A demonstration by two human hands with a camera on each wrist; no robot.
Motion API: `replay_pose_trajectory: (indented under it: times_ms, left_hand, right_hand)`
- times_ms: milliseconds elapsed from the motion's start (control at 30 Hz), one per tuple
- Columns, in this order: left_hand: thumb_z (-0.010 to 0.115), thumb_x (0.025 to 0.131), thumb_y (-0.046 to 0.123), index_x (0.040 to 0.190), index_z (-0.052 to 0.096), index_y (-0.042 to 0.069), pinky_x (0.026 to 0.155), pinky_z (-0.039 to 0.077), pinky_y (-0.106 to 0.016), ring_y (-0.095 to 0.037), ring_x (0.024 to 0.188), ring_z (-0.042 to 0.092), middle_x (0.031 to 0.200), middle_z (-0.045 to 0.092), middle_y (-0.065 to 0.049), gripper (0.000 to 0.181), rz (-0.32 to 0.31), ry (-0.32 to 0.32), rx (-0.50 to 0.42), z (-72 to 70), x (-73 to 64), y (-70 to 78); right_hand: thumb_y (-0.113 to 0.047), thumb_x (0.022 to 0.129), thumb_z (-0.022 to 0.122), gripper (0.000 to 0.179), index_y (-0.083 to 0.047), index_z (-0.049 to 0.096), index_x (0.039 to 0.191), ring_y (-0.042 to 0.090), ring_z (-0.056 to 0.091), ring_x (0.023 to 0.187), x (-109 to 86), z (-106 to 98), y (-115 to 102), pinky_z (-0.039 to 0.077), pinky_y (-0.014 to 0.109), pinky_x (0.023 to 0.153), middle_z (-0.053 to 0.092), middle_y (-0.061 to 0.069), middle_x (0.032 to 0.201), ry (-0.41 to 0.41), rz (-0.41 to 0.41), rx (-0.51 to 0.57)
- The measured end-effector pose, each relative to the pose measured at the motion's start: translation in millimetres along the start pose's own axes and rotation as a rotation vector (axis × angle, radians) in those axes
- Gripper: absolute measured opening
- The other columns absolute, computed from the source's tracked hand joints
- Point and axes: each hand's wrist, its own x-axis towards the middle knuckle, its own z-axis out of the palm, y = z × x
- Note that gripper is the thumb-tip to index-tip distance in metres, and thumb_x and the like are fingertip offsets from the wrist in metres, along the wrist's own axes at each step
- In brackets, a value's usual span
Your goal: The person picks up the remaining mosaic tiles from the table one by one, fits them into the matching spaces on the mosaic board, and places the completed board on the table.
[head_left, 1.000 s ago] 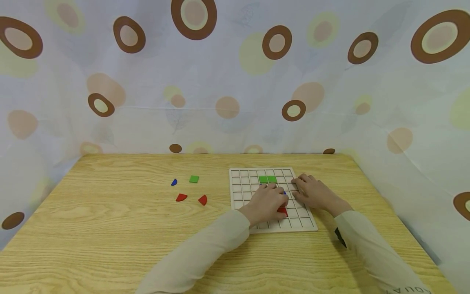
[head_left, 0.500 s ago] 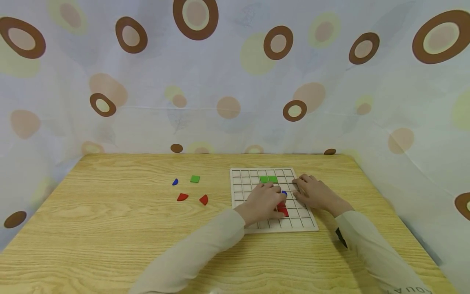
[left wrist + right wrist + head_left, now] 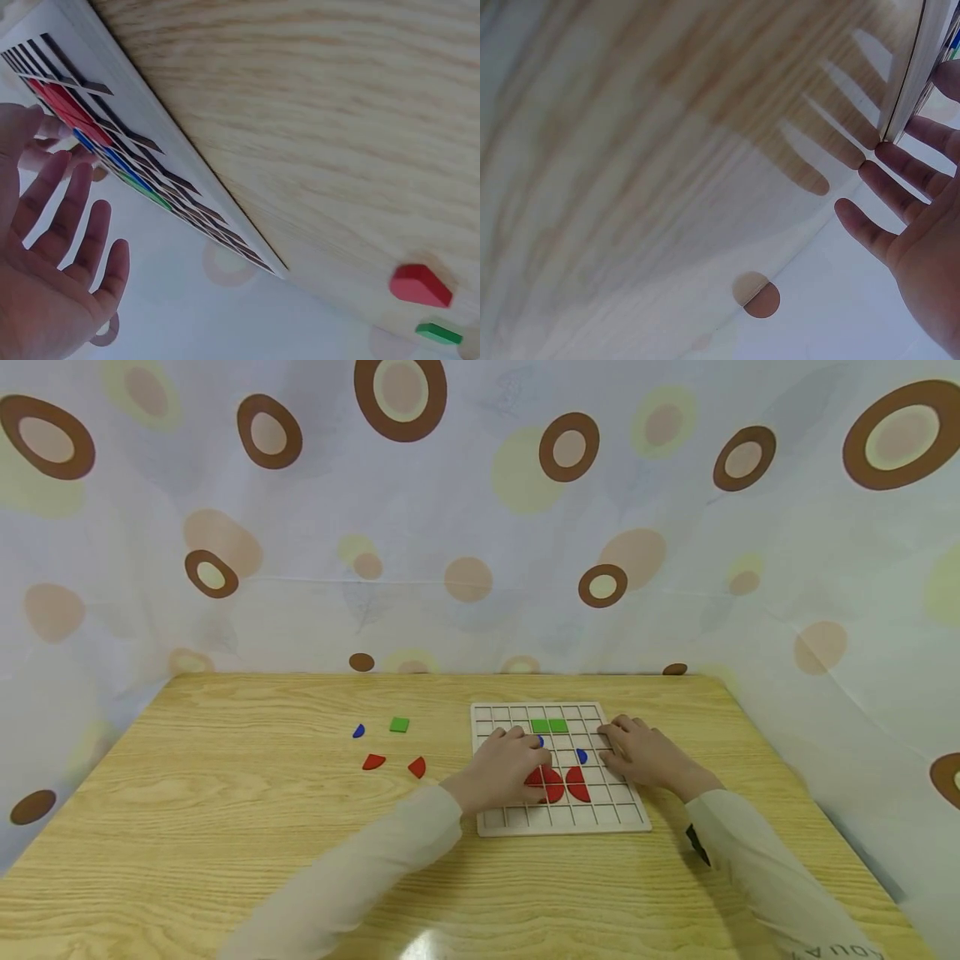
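Note:
A pale gridded board lies on the table. My left hand is over its left half, and in the left wrist view its fingers are spread with nothing between them. Beside that hand on the grid are red curved pieces, partly covered by the fingers. Another red pair lies to their right, split by a gap. Two green squares sit farther back, with a blue half-circle and a partly hidden blue piece. My right hand rests at the board's right edge, fingertips touching it.
Left of the board, loose on the wooden table, lie two red quarter-circles, a blue half-circle and a green square. A patterned curtain hangs behind and around the table.
My left hand has moved left across the board, uncovering the red pieces and the blue pieces. The right hand has stayed at the board's edge. The loose pieces lie as before.

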Motion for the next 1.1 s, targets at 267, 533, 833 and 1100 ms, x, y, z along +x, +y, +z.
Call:
replay_pose_trajectory:
  times_ms: [267, 533, 833, 1100]
  left_hand:
    - [0.065, 0.080, 0.044, 0.103, 0.064, 0.025, 0.084, 0.041, -0.032, -0.015, 0.096, 0.050, 0.105, 0.062, 0.007, 0.030, -0.057, -0.048, -0.024, -7.5, -18.2, -17.1]
    - [0.065, 0.080, 0.043, 0.103, 0.064, 0.024, 0.088, 0.040, -0.036, -0.018, 0.098, 0.050, 0.103, 0.061, 0.005, 0.030, -0.107, -0.047, -0.023, -10.8, -39.1, -38.9]
    - [0.070, 0.077, 0.040, 0.101, 0.065, 0.019, 0.087, 0.040, -0.039, -0.021, 0.096, 0.051, 0.101, 0.062, 0.001, 0.033, -0.167, -0.021, -0.052, -12.3, -61.3, -60.5]
    - [0.071, 0.076, 0.037, 0.099, 0.065, 0.017, 0.087, 0.042, -0.044, -0.023, 0.092, 0.053, 0.096, 0.062, 0.001, 0.031, -0.196, 0.020, -0.071, -8.1, -81.4, -81.2]
  right_hand:
    - [-0.023, 0.090, 0.055, 0.039, -0.001, 0.052, 0.122, 0.034, 0.052, 0.096, 0.2, 1.4, 1.1, 0.044, 0.053, 0.076, 0.052, 0.016, 0.113, 0.003, -0.012, 0.001]
    - [-0.022, 0.089, 0.056, 0.038, -0.001, 0.054, 0.120, 0.033, 0.053, 0.094, -0.4, 0.7, 0.7, 0.045, 0.052, 0.076, 0.053, 0.015, 0.111, 0.028, -0.014, -0.008]
    - [-0.022, 0.090, 0.056, 0.037, -0.001, 0.054, 0.120, 0.032, 0.052, 0.094, -1.0, 0.8, 0.8, 0.045, 0.052, 0.076, 0.053, 0.015, 0.111, 0.020, -0.013, -0.004]
    - [-0.022, 0.090, 0.055, 0.037, 0.000, 0.053, 0.120, 0.033, 0.052, 0.094, -1.9, -1.5, -1.4, 0.044, 0.053, 0.076, 0.053, 0.016, 0.111, 0.024, -0.012, 0.006]
